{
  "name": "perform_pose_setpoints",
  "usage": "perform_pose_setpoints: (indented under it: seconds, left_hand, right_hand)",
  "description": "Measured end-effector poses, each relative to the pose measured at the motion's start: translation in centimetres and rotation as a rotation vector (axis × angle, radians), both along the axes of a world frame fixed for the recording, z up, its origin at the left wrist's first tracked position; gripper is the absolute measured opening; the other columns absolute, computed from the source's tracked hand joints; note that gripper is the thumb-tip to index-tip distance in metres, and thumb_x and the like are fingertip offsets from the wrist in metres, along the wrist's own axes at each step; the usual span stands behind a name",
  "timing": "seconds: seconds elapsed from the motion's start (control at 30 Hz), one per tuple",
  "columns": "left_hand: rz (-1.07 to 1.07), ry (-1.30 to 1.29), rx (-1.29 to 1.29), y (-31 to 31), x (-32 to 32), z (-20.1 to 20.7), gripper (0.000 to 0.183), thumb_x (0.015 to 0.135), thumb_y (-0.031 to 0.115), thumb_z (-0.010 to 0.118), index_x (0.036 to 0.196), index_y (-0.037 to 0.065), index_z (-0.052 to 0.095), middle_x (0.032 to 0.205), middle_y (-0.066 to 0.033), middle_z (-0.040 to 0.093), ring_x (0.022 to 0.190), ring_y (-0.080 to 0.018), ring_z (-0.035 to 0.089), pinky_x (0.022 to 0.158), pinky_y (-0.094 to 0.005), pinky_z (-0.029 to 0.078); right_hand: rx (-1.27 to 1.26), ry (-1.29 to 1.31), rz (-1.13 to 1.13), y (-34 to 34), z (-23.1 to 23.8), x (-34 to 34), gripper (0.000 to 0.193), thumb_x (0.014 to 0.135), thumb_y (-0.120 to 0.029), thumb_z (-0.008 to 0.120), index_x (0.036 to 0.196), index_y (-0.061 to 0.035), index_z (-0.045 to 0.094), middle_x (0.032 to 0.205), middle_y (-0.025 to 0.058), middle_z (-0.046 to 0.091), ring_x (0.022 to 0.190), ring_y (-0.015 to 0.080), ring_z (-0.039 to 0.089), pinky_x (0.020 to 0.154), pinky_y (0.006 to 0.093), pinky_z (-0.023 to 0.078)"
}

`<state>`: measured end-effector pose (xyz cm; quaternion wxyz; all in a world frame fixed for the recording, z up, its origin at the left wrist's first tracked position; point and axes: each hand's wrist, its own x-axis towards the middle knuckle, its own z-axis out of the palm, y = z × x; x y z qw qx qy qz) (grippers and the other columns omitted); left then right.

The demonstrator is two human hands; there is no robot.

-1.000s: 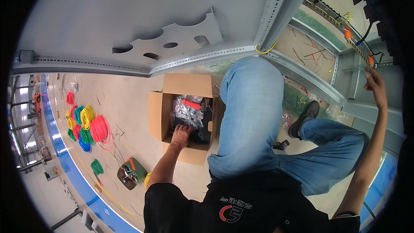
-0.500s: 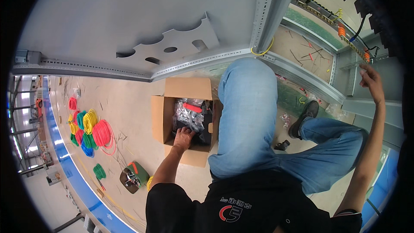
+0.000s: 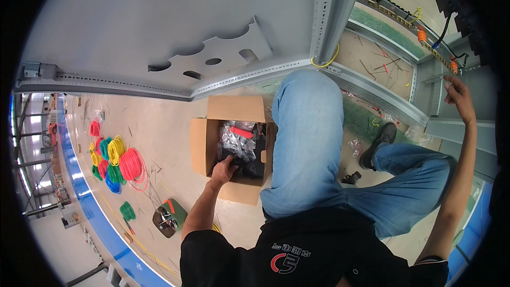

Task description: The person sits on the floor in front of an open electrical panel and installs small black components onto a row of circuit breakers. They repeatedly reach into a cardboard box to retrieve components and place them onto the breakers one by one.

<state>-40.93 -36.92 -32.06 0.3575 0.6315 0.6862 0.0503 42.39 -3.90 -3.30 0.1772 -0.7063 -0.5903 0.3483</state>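
Observation:
An open cardboard box (image 3: pixel 198 146) stands on the floor beside my bent knee. Inside are clear plastic bags (image 3: pixel 234 144), a red piece (image 3: pixel 241 132) and black contents (image 3: pixel 252 169) whose kind I cannot make out. My left hand (image 3: pixel 223 170) reaches into the near left part of the box, over the black contents. Its thumb and forefinger look apart; the other fingertips are partly hidden. Raised far to the right, my right hand (image 3: pixel 460 99) has bent fingers at the cabinet frame, just below an orange ribbed part (image 3: pixel 453 67). What those fingers grip, if anything, is too small to tell.
A grey metal cabinet panel (image 3: pixel 122 26) rises in front, with a notched plate (image 3: pixel 212 56) on it. Coils of coloured wire (image 3: pixel 132 166) lie at left, near a green tool container (image 3: pixel 172 213). Wire scraps (image 3: pixel 383 67) litter the floor inside the frame (image 3: pixel 366 87).
My left hand has shifted slightly inside the box, and its forefinger now points farther up. My right hand stays at the cabinet frame. The whole view has shifted a little.

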Motion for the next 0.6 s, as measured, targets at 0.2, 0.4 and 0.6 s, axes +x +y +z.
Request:
perform_pose_setpoints:
  seconds: [0.2,0.4,0.6]
  left_hand:
    - [0.169,0.015,0.004,-0.8,0.6,-0.8,0.04,0.094,0.028,0.075,0.125,0.01,0.058,0.104,-0.0262,0.073,0.1,-0.0514,0.067,0.08,-0.0561,0.054]
    - [0.314,-0.044,0.135,-1.5,-0.4,-1.4,0.04,0.098,0.027,0.074,0.127,0.005,0.057,0.11,-0.0223,0.074,0.101,-0.0424,0.072,0.083,-0.0478,0.058]
    - [0.953,-0.918,0.001,1.0,1.0,6.9,0.044,0.105,0.013,0.065,0.146,0.014,0.05,0.129,-0.008,0.066,0.115,-0.0195,0.067,0.098,-0.0386,0.058]
  right_hand:
    - [0.015,-0.01,0.014,-0.2,0.7,-1.1,0.042,0.104,-0.029,0.066,0.137,-0.0037,0.065,0.074,-0.0041,0.055,0.065,0.0065,0.058,0.061,0.0233,0.047]
    - [0.004,-0.007,-0.006,-0.4,0.8,-0.9,0.043,0.103,-0.029,0.067,0.137,-0.0041,0.064,0.075,-0.0047,0.055,0.065,0.0064,0.059,0.061,0.0227,0.047]
    - [0.012,0.026,0.001,-0.6,1.0,-1.5,0.042,0.101,-0.028,0.07,0.136,-0.0048,0.066,0.077,-0.0046,0.055,0.066,0.0065,0.059,0.062,0.0231,0.047]
